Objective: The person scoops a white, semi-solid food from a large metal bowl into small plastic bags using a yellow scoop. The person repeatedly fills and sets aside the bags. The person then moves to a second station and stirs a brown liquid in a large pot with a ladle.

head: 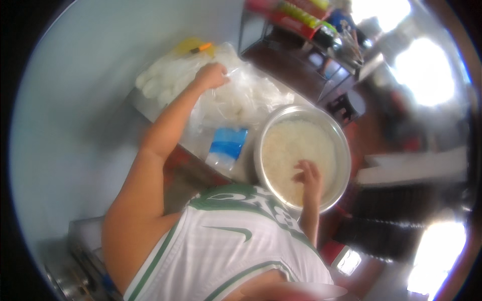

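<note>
My left hand (211,76) reaches out over a heap of clear plastic bags (248,92), its fingers curled at the plastic. Blur hides whether a bag is pinched between them. Above the large round metal basin (260,165) is my right hand (308,174), its fingers bent and apart, with nothing visible in them. The basin holds a wide layer of pale, off-white food (290,141), possibly rice. Between the basin and my left forearm lies a blue-and-clear plastic packet (228,145). White filled bags (150,81) are bunched at the table's far left.
An orange-and-black handled tool (200,47) rests on something yellow (184,46) beyond the bags. The pale wall (75,94) runs close on the left. A dark stool (344,107) stands past the basin. Farther back, a person (342,22) is near a rack with red crates (290,22).
</note>
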Tool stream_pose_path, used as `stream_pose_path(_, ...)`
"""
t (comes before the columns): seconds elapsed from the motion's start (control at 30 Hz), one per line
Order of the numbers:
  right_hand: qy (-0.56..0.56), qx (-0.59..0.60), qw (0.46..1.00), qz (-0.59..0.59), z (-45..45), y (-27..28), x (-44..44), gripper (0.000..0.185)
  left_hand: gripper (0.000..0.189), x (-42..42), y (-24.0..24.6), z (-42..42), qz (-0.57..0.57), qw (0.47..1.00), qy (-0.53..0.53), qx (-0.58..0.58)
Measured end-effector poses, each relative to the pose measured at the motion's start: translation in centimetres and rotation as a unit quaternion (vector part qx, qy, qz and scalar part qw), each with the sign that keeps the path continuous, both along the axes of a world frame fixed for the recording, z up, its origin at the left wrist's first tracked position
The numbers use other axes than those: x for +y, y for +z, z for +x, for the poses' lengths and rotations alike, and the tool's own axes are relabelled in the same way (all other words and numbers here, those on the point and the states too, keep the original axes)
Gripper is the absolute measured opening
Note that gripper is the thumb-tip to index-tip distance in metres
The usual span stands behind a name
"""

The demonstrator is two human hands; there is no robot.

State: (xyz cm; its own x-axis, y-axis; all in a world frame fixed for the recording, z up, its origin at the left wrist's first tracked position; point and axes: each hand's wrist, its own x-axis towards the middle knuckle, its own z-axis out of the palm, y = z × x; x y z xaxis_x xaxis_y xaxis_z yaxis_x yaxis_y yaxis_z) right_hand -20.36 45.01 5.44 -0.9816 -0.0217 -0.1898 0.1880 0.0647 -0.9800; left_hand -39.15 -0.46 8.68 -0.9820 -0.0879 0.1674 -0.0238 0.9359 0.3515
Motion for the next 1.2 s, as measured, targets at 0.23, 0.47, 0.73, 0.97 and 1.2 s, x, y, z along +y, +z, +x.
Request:
stream_pose_path(0.23,0.089,0.25,0.956,0.128,-2.0,2.5,-8.0,0.033,0.049,16.9,3.0,5.6,0.45,0.873,-0.186,-0.042)
stream_pose_path(0.47,-0.027,0.18,0.981,-0.073,-2.8,6.9,-5.7,0.026,0.048,19.7,6.2,9.5,0.503,0.821,-0.272,0.018)
stream_pose_path(0.73,-0.055,0.142,0.984,-0.093,-1.1,4.7,-3.6,0.023,0.042,18.9,-1.7,8.2,0.59,0.755,-0.171,-0.23)
stream_pose_path(0.97,0.041,0.116,0.985,-0.117,-0.4,4.6,-0.3,0.043,0.028,20.6,1.0,10.7,0.532,0.828,-0.154,-0.091)
stream_pose_path(1.2,0.022,0.177,0.975,0.136,-0.4,5.3,-1.5,0.023,0.024,21.7,3.9,12.3,0.277,0.915,-0.287,-0.06)
